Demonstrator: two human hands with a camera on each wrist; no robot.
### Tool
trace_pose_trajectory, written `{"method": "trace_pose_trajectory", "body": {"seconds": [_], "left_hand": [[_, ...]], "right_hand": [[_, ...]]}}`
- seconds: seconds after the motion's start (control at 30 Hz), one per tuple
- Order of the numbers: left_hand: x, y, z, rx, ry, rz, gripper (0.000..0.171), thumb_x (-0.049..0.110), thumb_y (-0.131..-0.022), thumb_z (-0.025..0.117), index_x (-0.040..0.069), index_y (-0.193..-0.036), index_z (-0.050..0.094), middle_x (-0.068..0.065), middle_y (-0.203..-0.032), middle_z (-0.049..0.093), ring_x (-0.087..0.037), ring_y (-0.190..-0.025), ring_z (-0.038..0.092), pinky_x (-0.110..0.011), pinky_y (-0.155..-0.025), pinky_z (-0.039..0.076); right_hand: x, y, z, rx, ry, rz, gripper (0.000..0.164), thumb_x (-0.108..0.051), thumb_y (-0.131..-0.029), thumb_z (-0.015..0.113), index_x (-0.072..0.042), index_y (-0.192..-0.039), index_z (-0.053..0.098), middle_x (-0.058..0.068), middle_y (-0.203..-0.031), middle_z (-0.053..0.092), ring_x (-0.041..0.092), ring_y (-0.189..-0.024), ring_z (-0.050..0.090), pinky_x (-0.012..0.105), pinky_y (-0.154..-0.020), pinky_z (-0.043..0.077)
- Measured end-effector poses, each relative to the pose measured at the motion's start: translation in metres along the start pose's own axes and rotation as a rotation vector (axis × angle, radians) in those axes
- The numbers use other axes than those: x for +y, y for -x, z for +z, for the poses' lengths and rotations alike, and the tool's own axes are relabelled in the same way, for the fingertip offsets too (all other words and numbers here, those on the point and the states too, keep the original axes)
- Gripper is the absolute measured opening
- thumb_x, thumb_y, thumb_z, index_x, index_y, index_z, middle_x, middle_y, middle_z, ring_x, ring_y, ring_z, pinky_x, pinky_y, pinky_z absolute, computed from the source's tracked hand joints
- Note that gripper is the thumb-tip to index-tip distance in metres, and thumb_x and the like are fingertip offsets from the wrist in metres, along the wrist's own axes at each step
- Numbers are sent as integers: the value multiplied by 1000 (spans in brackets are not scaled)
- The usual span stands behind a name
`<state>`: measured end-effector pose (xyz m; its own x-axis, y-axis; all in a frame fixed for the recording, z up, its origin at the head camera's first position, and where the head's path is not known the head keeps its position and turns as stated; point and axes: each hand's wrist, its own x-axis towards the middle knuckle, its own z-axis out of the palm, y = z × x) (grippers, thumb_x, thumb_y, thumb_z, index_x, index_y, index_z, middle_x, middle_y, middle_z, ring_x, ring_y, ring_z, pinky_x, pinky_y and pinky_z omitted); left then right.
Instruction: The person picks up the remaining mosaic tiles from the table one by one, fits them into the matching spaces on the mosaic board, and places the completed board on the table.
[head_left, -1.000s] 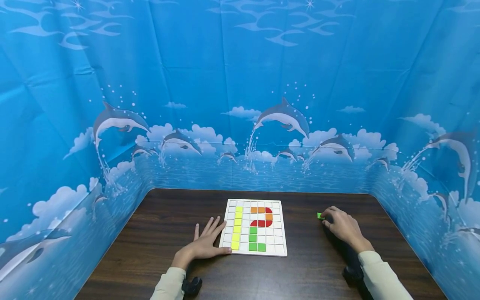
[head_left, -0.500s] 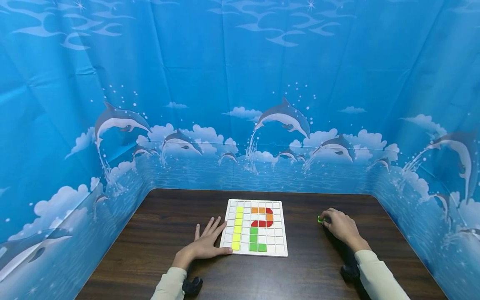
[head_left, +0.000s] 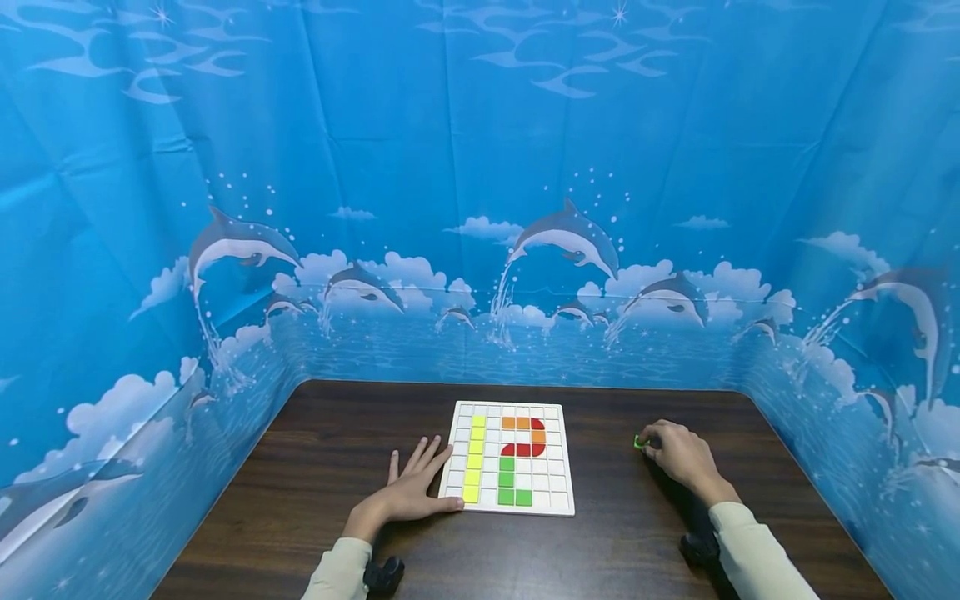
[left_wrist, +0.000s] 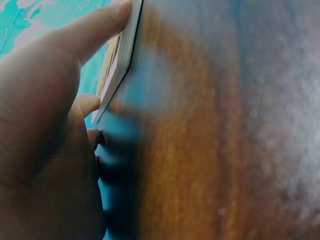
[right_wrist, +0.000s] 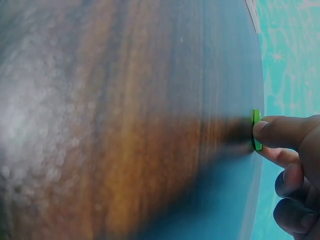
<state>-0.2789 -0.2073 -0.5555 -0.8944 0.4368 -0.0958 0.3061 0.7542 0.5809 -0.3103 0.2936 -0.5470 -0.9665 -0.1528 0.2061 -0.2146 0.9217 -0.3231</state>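
A white square grid board (head_left: 557, 467) lies on the table in the head view. Set in it are a column of yellow tiles (head_left: 475, 461), orange (head_left: 517, 422) and red tiles (head_left: 523, 450) in a curve, and green tiles (head_left: 507, 480) in an L below. My left hand (head_left: 405, 493) rests at the board's left side with fingers spread, its thumb on the near left corner. Out to the right, my right hand (head_left: 681, 452) pinches a small green tile (right_wrist: 257, 118) between thumb and forefinger, low over the table; the fingers partly cover it.
The dark wooden table (head_left: 600, 550) extends around the board. A blue curtain (head_left: 480, 167) printed with dolphins encloses its back and sides. Each wrist wears a black device, seen at the left wrist (head_left: 384, 575) and beneath the right sleeve (head_left: 757, 542).
My right hand has shifted slightly towards me, and the green tile has turned so that less of its face shows. My left hand and the board stay in place.
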Motion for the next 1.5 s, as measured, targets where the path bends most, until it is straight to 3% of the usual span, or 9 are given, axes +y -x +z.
{"method": "trace_pose_trajectory", "body": {"seconds": [0.13, 0.4, 0.5, 0.7, 1.23, 1.5], "left_hand": [[4, 2, -2, -10, 14, -14, 107, 72, -89, 72, 18, -170, 29, -18, -180, 11, -45, -166, 0, -79, -120, -17], [-15, -8, 9, 15, -17, -23, 108, 81, -87, 67, 29, -172, 25, -9, -182, 9, -38, -168, -3, -75, -122, -18], [-14, -8, 8, 14, -6, -13, 107, 79, -87, 68, 27, -172, 26, -11, -181, 9, -41, -167, -3, -77, -121, -18], [-6, -3, 3, 11, 12, 5, 108, 76, -88, 69, 22, -171, 28, -16, -180, 10, -43, -167, -3, -79, -119, -20], [-16, -10, 11, 19, -48, -43, 110, 84, -85, 66, 29, -172, 26, -7, -182, 9, -36, -168, -1, -74, -124, -17], [-7, -8, 5, 7, -44, -57, 109, 78, -87, 70, 24, -171, 27, -9, -181, 10, -37, -168, -1, -75, -124, -16]], "right_hand": [[0, 2, 0, -1, -16, 4, 10, -8, -94, 80, -16, -99, 82, 15, -117, 76, 22, -78, 70, 40, -58, 54], [1, 4, -3, 0, -44, 5, 11, -9, -94, 79, -15, -102, 83, 16, -117, 76, 31, -90, 74, 51, -69, 60], [0, 6, -2, 13, -55, 0, 11, -10, -94, 80, -15, -103, 83, 16, -118, 76, 34, -94, 75, 54, -72, 61], [-6, 10, 2, 55, -69, -24, 10, -12, -93, 82, -15, -102, 84, 15, -120, 77, 31, -91, 75, 47, -67, 60], [-39, 18, 7, 104, -94, -117, 9, -13, -89, 86, -21, -93, 84, 1, -109, 77, 16, -81, 71, 34, -61, 54], [-61, 19, 8, 107, -76, -135, 8, -16, -88, 87, -24, -89, 84, -5, -106, 77, 11, -78, 69, 27, -59, 49]]}}
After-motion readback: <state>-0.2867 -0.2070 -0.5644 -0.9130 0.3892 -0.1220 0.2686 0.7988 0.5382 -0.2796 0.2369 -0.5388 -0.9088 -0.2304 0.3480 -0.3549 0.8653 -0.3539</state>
